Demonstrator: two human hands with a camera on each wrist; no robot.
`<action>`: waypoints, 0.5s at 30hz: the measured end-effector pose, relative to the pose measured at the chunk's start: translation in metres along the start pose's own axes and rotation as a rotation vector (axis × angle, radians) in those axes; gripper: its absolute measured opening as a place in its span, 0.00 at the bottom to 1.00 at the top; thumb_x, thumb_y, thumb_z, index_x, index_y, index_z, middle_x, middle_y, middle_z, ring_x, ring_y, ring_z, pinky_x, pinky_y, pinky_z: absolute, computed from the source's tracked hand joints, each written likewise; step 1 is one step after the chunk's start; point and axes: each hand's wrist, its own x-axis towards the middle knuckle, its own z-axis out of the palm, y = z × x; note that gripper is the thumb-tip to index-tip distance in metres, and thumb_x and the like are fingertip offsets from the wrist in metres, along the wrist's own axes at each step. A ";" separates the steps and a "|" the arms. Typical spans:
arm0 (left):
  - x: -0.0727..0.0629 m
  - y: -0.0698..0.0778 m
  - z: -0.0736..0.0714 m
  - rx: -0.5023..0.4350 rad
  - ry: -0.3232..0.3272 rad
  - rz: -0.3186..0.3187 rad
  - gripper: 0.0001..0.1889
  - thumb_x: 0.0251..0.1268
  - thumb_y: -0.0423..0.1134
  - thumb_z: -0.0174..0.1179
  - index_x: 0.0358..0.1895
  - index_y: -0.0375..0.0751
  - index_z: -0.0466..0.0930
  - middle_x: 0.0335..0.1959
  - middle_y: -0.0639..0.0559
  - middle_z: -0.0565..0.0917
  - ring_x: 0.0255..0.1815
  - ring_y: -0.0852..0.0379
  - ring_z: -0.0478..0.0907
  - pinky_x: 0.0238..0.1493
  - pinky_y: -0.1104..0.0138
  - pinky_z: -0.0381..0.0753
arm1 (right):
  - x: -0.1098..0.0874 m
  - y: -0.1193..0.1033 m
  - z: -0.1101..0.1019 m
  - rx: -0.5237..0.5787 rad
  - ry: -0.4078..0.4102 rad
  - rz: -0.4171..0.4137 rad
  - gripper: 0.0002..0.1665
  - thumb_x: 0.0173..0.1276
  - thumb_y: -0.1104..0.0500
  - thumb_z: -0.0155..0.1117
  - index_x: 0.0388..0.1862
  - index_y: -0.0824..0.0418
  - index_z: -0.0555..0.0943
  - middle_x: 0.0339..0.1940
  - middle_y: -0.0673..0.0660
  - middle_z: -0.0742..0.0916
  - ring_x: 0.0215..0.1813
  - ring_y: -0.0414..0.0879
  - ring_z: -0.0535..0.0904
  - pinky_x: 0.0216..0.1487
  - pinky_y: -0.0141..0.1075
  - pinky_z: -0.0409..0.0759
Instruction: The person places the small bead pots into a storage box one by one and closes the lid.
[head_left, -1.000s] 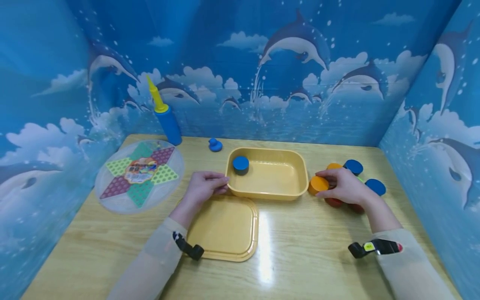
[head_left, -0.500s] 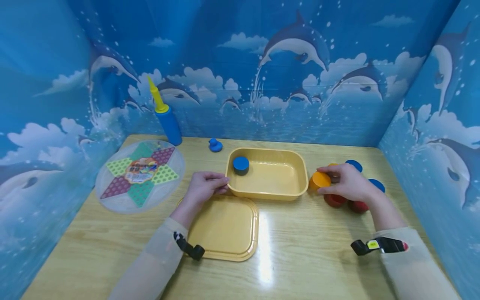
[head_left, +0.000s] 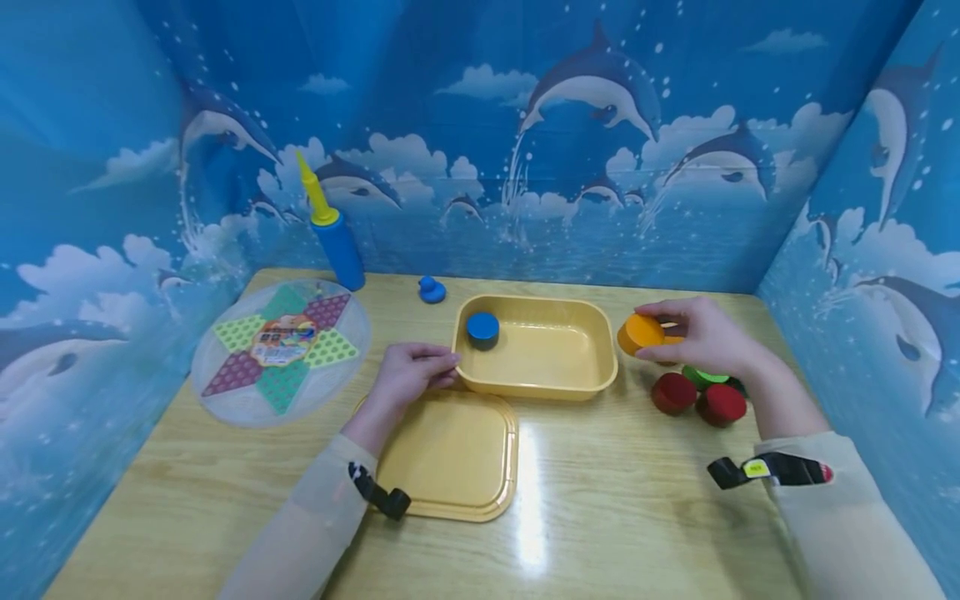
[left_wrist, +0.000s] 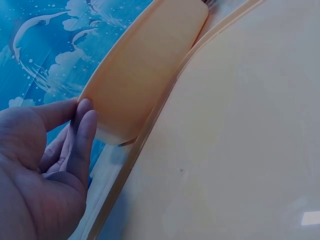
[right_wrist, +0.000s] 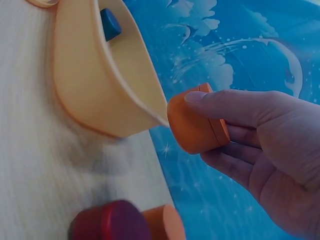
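Observation:
In the head view my right hand holds a small orange cylinder between thumb and fingers, just right of a yellow box. A seam runs round this orange cylinder in the right wrist view. My left hand pinches the left end of the yellow box at its rim. Close up, thumb and fingertips meet at the corner of the box wall in the left wrist view. Inside the box, near its left end, stands a blue-topped cylinder.
A yellow lid lies in front of the box. Red cylinders, a green one and another orange one stand by my right hand, which hides some. Left are a star-patterned disc, a blue pump and a blue duck.
My right hand has lifted the orange cylinder up and away from the group beside the box, uncovering the red and green ones. My left hand stays at the box rim.

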 end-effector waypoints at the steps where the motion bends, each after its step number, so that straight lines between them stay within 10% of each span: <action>1: 0.000 0.000 0.000 0.001 0.001 0.000 0.12 0.70 0.32 0.72 0.51 0.30 0.87 0.41 0.38 0.89 0.38 0.50 0.90 0.44 0.62 0.93 | 0.002 -0.002 -0.001 -0.003 -0.002 -0.012 0.42 0.65 0.55 0.83 0.72 0.72 0.76 0.64 0.71 0.84 0.60 0.66 0.84 0.56 0.50 0.89; 15: 0.001 0.000 0.001 0.013 0.010 0.000 0.12 0.70 0.32 0.72 0.51 0.30 0.87 0.41 0.38 0.89 0.38 0.51 0.90 0.44 0.62 0.93 | 0.043 -0.037 0.009 0.005 -0.059 0.008 0.41 0.66 0.52 0.82 0.74 0.65 0.77 0.67 0.64 0.84 0.65 0.59 0.81 0.65 0.56 0.84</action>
